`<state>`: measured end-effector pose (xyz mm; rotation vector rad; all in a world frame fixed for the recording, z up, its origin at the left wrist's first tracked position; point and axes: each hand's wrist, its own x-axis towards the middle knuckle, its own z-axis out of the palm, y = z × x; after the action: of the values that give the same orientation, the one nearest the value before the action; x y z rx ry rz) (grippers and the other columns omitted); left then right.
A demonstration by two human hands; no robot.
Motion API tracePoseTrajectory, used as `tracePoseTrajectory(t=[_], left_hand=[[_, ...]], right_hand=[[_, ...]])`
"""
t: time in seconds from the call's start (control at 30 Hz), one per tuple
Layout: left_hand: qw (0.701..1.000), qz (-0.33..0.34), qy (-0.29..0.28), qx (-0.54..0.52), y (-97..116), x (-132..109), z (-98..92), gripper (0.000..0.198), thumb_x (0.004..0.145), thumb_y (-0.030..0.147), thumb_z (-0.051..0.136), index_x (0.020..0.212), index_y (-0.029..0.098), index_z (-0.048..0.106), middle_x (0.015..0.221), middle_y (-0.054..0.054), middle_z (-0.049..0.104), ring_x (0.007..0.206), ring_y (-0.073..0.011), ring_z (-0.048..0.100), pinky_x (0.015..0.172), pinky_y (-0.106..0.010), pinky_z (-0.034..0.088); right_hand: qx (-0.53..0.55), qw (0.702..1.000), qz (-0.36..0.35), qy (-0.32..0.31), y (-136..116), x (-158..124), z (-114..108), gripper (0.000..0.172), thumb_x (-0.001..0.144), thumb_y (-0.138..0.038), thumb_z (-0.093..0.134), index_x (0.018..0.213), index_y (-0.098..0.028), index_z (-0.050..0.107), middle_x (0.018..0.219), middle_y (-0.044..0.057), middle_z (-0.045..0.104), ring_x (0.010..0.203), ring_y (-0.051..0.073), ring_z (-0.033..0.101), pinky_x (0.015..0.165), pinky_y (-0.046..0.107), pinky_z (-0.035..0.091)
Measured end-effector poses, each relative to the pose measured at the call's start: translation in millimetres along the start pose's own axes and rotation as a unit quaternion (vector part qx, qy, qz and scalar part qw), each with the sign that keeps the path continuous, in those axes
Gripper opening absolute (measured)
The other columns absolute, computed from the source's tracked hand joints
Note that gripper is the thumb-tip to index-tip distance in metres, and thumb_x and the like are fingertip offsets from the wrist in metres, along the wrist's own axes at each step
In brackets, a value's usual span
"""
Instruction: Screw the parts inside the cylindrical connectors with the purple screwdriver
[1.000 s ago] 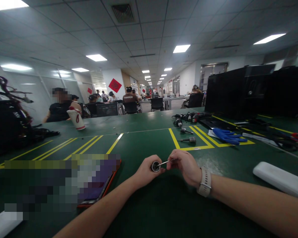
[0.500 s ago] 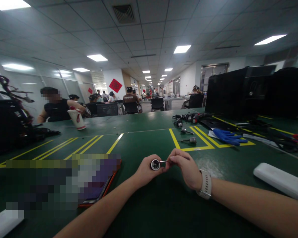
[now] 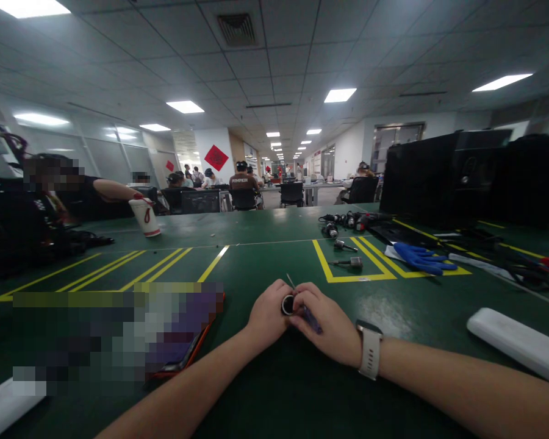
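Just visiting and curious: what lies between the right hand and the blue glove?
In the head view, green tabletop crossed by yellow tape lies between the right hand and the blue glove.

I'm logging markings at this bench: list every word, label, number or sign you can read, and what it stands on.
"PUMPKIN": back of a brown shirt, slightly blurred.
Too blurred to read: red diamond sign on the white pillar.
Too small to read: white label on the yellow tape.
No numbers legible.
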<state>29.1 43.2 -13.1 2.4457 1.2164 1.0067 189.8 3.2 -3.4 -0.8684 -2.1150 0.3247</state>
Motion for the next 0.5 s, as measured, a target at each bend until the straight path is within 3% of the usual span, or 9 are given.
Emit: tracePoseTrajectory(t=[0.1,0.3,0.4,0.5], left_hand=[[1.000,-0.004,-0.024,0.004,-1.6,-2.2,1.8,0.016,0.062,0.006,0.056,0.063,0.019,0.047,0.071,0.003,0.047,0.063,-0.0145,0.044,0.056,-0.026,0.032],[0.999,-0.026,-0.022,-0.016,-1.2,1.9,1.4,0.023,0.056,0.001,0.056,0.070,0.019,0.050,0.078,0.001,0.050,0.074,-0.0162,0.049,0.065,-0.027,0.040],[0.998,-0.055,-0.005,-0.033,-1.2,4.3,1.8,0.039,0.060,0.006,0.061,0.095,0.019,0.053,0.100,-0.003,0.051,0.083,-0.0175,0.052,0.070,-0.029,0.045],[0.994,-0.098,0.011,-0.040,-2.6,4.8,2.7,0.061,0.064,0.017,0.065,0.121,0.018,0.042,0.120,-0.009,0.043,0.083,-0.0181,0.054,0.069,-0.031,0.049]], right_hand=[[-0.027,0.999,0.021,-0.019,1.3,3.3,8.2,0.021,0.074,-0.017,0.062,0.088,-0.020,0.045,0.099,0.004,0.048,0.078,0.016,0.053,0.068,0.030,0.047],[-0.051,0.998,0.012,-0.032,8.5,13.4,10.9,0.023,0.074,-0.010,0.060,0.086,-0.021,0.043,0.096,0.002,0.049,0.080,0.015,0.053,0.070,0.029,0.048],[-0.083,0.996,0.024,-0.035,25.1,22.9,11.0,0.020,0.077,-0.006,0.055,0.087,-0.019,0.045,0.097,0.003,0.050,0.083,0.015,0.054,0.073,0.029,0.048],[-0.136,0.988,0.072,-0.027,54.1,42.8,15.3,0.016,0.078,-0.006,0.054,0.091,-0.015,0.050,0.098,0.006,0.052,0.083,0.016,0.055,0.074,0.031,0.049]])
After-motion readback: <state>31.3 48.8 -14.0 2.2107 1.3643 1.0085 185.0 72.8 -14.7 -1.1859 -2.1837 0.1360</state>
